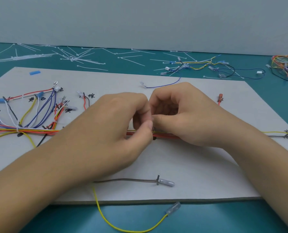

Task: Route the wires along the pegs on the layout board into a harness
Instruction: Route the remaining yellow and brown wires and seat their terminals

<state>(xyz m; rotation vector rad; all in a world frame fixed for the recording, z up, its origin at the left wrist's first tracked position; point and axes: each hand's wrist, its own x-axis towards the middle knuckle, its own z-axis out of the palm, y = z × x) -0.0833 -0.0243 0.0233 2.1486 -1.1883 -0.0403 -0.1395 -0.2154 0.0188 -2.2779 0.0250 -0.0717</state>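
Note:
A grey layout board (pixel 182 158) lies on the teal table, with dark pegs and black labels. A bundle of coloured wires (pixel 39 131) runs across its middle, tied at the left by a white tie (pixel 17 130) and fanning out to terminals. My left hand (pixel 116 125) and my right hand (pixel 182 115) meet fingertip to fingertip over the red and yellow wires (pixel 166 136) beside a dark peg (pixel 154 137). Both pinch something small there; it is hidden by the fingers. A brown wire (pixel 126 179) ends at a peg near the front. A yellow wire (pixel 123 227) hangs off the board's front edge.
Loose white cable ties (pixel 72 58) lie scattered on the table behind the board. Spare wires with connectors (pixel 207 66) sit at the back right, and a tangled wire pile (pixel 286 68) at the far right edge. A blue piece (pixel 34 72) rests on the board's back left corner.

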